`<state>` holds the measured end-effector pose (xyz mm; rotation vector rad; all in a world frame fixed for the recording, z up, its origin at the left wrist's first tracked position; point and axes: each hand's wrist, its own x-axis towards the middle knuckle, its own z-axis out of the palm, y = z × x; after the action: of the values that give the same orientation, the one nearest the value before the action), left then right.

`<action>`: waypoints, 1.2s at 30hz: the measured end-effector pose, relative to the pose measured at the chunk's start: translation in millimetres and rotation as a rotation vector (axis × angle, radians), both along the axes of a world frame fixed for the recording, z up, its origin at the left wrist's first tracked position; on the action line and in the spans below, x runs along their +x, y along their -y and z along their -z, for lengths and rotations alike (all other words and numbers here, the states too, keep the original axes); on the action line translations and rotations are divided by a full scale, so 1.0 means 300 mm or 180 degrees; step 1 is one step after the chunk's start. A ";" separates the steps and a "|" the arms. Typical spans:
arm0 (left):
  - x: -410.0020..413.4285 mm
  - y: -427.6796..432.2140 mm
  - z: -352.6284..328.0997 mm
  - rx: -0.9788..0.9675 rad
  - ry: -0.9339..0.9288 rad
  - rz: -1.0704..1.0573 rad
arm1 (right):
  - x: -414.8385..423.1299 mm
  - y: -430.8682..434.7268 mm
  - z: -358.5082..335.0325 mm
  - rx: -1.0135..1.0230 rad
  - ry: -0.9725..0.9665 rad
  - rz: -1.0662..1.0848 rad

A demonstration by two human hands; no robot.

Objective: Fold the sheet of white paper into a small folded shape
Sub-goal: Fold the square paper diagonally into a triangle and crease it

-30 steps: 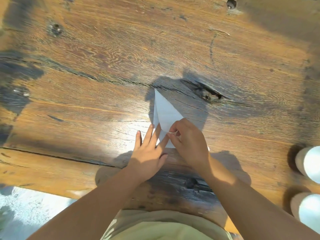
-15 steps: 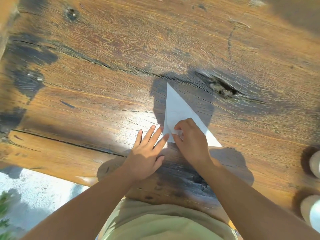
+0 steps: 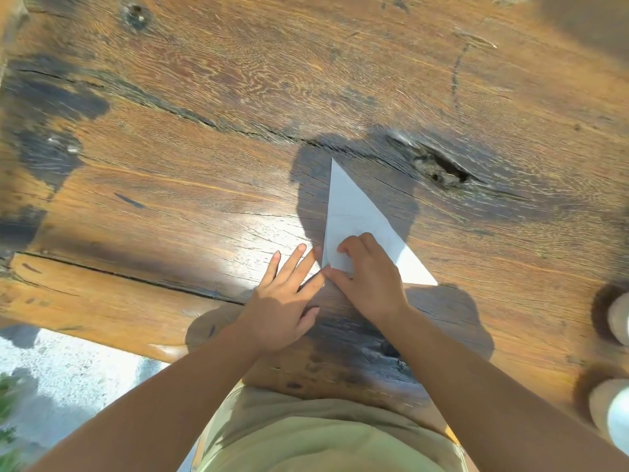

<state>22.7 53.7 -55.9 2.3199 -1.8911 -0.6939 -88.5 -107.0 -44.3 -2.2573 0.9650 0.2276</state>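
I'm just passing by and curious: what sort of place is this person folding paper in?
Probably outdoors, at a rough wooden table or bench in bright sun. The planks are weathered and cracked, hard shadows fall around the white paper, and pale gravelly ground with some greenery shows past the table's edge.

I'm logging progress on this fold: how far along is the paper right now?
Done: the white paper already lies folded into a flat pointed triangle on the wooden table. In hand: the right hand presses its near corner, while the left hand lies flat beside it, fingertips at the paper's edge. Left: the triangle is still large, so more folds seem needed for a small shape.
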 end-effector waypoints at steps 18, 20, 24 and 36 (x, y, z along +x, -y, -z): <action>0.040 -0.039 0.015 -0.0169 -0.0088 0.0193 | 0.014 -0.013 -0.006 0.0130 0.0034 0.0011; 0.040 -0.038 0.014 -0.0158 -0.0098 0.0185 | 0.018 -0.013 -0.009 0.0141 0.0019 0.0007; 0.043 -0.038 0.012 -0.0137 -0.0131 0.0203 | 0.022 -0.006 -0.018 0.0183 -0.0008 0.0024; 0.051 -0.036 0.000 -0.0117 -0.0274 0.0164 | -0.001 0.032 -0.048 0.0147 -0.0243 -0.0148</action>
<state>37.9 64.5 -56.0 2.1899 -1.9158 -0.7449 -88.7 -116.5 -30.0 -2.2446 0.9375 0.3551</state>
